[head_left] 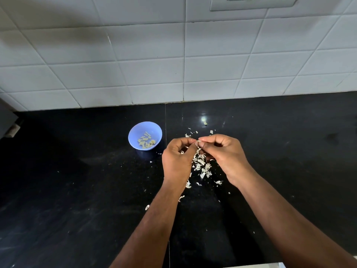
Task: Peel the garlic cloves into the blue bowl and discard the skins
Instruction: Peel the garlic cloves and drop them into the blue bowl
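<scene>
My left hand [178, 157] and my right hand [224, 153] meet above the black counter, fingertips together, both pinching a small garlic clove [198, 141] that is mostly hidden between them. The blue bowl [135, 132] stands to the left of my hands and holds several peeled yellowish cloves [146, 142]. A heap of white garlic skins [201, 165] lies on the counter under and between my hands, with stray flakes scattered around.
A single pale piece [205, 123] lies on the black counter [77, 190] behind my hands. The white tiled wall [173, 64] rises at the back with a switch plate [251, 2] at the top. A dark object [8, 122] sits at the far left edge.
</scene>
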The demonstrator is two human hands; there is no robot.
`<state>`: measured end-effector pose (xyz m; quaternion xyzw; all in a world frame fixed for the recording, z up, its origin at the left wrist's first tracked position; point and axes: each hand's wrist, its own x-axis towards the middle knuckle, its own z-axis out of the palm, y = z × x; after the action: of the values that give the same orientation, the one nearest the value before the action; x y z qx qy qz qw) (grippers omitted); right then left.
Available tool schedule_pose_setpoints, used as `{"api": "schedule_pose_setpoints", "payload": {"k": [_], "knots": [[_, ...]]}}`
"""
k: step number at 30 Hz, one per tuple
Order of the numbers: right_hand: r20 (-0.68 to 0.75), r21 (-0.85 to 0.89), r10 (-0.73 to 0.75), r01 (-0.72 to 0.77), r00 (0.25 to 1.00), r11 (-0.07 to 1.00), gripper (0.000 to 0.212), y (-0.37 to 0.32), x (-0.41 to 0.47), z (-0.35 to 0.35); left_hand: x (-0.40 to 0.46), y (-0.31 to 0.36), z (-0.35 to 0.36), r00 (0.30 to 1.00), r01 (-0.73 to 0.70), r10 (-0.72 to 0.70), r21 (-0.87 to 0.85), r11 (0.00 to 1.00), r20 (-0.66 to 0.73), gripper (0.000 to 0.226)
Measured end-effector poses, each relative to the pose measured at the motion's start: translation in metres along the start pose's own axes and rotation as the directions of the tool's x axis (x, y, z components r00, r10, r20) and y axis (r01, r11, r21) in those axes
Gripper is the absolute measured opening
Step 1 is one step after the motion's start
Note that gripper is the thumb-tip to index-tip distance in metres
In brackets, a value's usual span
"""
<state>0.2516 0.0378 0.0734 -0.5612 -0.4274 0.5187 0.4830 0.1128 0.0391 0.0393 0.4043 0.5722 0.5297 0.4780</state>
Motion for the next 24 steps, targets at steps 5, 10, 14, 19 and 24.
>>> {"api": "schedule_pose_setpoints", "payload": {"k": [5, 10, 14, 19, 24], "knots": [[0.001, 0.053, -0.038, 0.038, 0.999, 0.998, 0.014, 0.003, 0.0, 0.002, 0.001, 0.002, -0.003, 0.997, -0.067, 0.065, 0.089, 0.994, 0.032, 0.004], [-0.015, 0.09, -0.074, 0.076, 0.997, 0.993, 0.013, 0.006, -0.004, 0.007, 0.0, 0.002, 0.001, 0.997, -0.068, 0.065, 0.082, 0.994, 0.044, 0.002], [-0.04, 0.122, -0.024, 0.029, 0.999, 0.992, 0.014, 0.006, -0.002, 0.008, 0.002, 0.002, 0.003, 0.996, -0.008, 0.006, 0.032, 0.999, 0.085, 0.004], [0.006, 0.274, 0.16, -0.156, 0.987, 0.949, 0.015, 0.007, 0.001, 0.01, 0.001, 0.008, 0.003, 0.989, -0.067, 0.057, 0.07, 0.995, 0.14, 0.007], [0.09, 0.436, 0.283, -0.293, 0.955, 0.851, 0.013, 0.004, 0.008, 0.008, -0.002, 0.007, 0.004, 0.986, -0.129, 0.11, 0.154, 0.98, 0.124, 0.014]]}}
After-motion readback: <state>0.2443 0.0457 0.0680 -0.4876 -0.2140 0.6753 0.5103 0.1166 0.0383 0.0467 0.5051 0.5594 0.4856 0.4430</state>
